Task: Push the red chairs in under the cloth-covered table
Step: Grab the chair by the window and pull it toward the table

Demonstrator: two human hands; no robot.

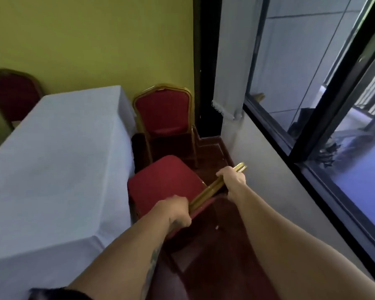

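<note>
Right, both hands on the gold top rail of the near red chair: left hand wrapped round the rail's near end, right hand curled over it near the far corner, fingers of both closed on the rail. Seat facing the cloth-covered table, front edge touching or just under the hanging cloth, can't tell which. Chair looks skewed to the table edge, so probably mid-push, seat mostly out. Best done by pushing evenly through both hands, squaring the back parallel to the table side first, then sliding straight in. Keep the push low and level to avoid tipping the chair forward. Watch for cloth bunching ahead of the seat. Second red chair at the table's far end near the yellow wall, seat also out, close to the near chair's path, so mind a leg clash. Third red chair behind the table on the far left, blurred. Window wall just beside right forearm, little room there.
</note>
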